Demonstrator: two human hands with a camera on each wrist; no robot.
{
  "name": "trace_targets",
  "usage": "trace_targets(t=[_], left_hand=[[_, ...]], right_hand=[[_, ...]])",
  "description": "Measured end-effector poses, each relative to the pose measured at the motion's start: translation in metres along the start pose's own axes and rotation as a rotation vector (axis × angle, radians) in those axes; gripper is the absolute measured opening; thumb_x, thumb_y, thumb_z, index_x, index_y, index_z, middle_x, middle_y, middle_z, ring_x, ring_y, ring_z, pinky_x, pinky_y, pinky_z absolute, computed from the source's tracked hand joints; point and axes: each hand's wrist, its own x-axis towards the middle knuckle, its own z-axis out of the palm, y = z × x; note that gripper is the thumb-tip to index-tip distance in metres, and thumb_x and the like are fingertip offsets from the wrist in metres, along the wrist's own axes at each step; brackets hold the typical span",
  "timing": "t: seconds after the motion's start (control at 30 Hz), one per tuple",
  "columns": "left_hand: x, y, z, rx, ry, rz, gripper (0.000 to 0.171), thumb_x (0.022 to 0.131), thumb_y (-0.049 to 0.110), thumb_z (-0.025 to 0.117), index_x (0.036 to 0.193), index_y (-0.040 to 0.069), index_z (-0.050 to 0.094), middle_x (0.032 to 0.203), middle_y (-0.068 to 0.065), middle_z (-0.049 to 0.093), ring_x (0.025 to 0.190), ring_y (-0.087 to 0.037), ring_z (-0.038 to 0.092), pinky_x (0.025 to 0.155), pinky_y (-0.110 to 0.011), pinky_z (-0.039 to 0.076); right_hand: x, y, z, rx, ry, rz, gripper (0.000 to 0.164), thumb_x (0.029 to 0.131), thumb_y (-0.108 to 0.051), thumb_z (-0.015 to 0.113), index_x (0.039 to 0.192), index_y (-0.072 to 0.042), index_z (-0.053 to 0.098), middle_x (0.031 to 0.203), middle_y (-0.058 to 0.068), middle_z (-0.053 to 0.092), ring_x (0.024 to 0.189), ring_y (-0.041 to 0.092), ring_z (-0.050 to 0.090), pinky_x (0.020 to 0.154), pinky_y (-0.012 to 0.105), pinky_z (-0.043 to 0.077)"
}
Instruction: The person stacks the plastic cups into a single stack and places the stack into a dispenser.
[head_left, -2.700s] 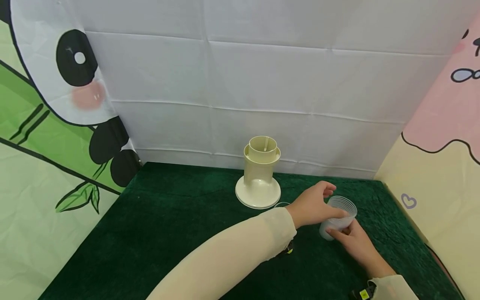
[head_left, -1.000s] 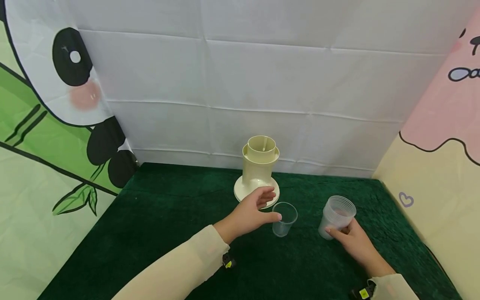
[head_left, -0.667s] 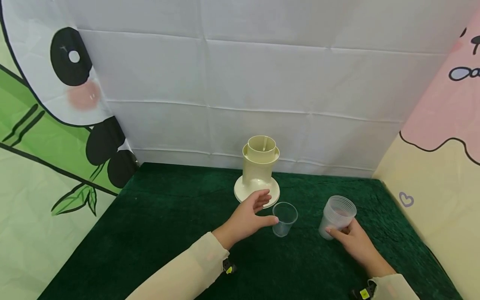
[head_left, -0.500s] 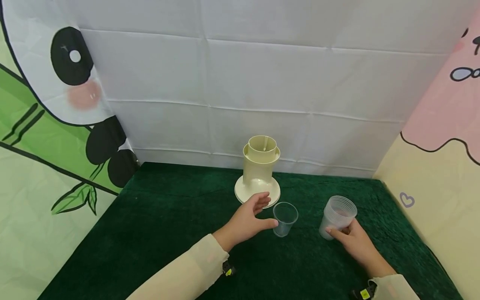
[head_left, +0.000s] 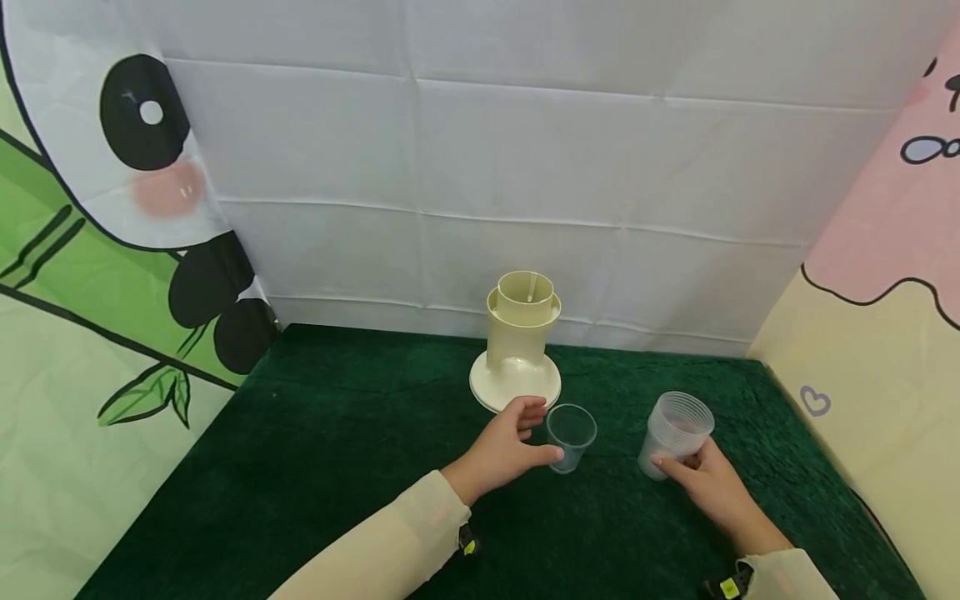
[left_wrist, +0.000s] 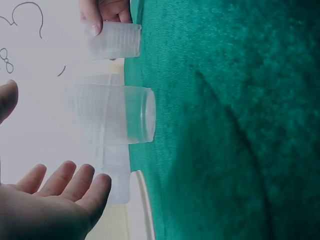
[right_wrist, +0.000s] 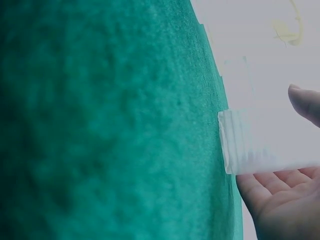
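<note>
The left hand sits with its fingers loosely spread beside a single small clear plastic cup. The thumb tip looks to be at the cup's near wall, but the left wrist view shows the fingers straight and apart from it, so nothing is pinched. To take this cup well, I would judge the thumb and fingers should close on opposite sides low on the wall and squeeze lightly, since such thin plastic buckles and tips easily.

The right hand curls around a stack of nested translucent ribbed plastic cups, thumb on the near side, the base resting on the dark green fuzzy cloth. The stack tilts slightly away from that hand.

The single cup stands upright, mouth up, empty as far as I can see, just right of the left hand's fingertips. Just beyond those fingers stands a cream plastic cup dispenser on a round foot.
</note>
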Motion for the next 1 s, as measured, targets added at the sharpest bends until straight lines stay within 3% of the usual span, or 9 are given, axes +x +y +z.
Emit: trace_targets(t=[0.37,0.7,1.0], left_hand=[[0.01,-0.009,0.01,0.036,-0.004,-0.035,0.079,0.085,0.024,0.088,0.151,0.017,0.044,0.147,-0.005,0.052,0.137,-0.027,0.048,0.116,-0.048,0.037],[0.014,-0.005,0.019,0.074,-0.017,-0.05,0.081,0.083,0.028,0.089,0.15,0.02,0.044,0.148,-0.003,0.051,0.138,-0.028,0.047,0.113,-0.049,0.041],[0.019,-0.005,0.024,-0.05,-0.028,-0.107,0.078,0.085,0.022,0.087,0.15,0.014,0.045,0.142,-0.004,0.054,0.133,-0.028,0.05,0.108,-0.052,0.046]], right_hand=[[0.0,0.002,0.0,0.004,-0.009,0.028,0.081,0.1,-0.03,0.071,0.159,-0.004,0.021,0.152,0.028,0.041,0.136,0.047,0.046,0.102,0.063,0.046],[0.001,0.003,0.0,0.015,-0.012,0.02,0.08,0.101,-0.03,0.07,0.159,-0.005,0.022,0.153,0.027,0.041,0.136,0.047,0.046,0.102,0.063,0.046],[0.0,0.002,-0.001,0.022,-0.023,0.037,0.08,0.1,-0.03,0.07,0.158,-0.004,0.021,0.154,0.027,0.039,0.137,0.048,0.043,0.104,0.066,0.043]])
